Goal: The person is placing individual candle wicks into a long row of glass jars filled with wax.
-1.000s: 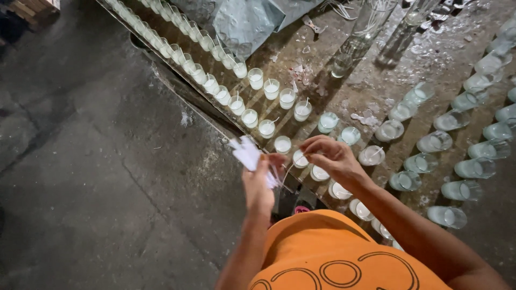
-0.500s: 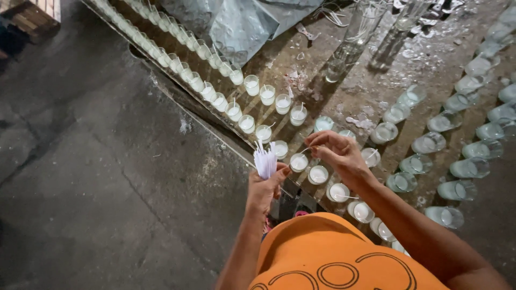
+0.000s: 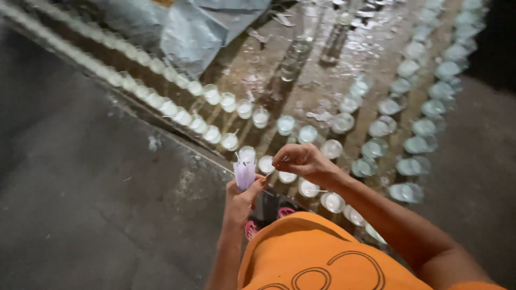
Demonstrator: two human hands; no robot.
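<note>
Wicks, thin and white, are gripped as an upright bundle (image 3: 244, 173) in the left hand (image 3: 240, 200), held close so single strands can be drawn off. One strand seems pinched in the right hand (image 3: 301, 161), just above rows of small clear glass cups (image 3: 286, 124) filled with pale wax on a wet wooden bench (image 3: 317, 80).

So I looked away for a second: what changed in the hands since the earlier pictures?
The right hand drew back from the glasses to the wick bundle and now pinches a thin wick beside it. The left hand turned the bundle from tilted to upright. It grips the bundle as before; the rows of glasses look unchanged.
</note>
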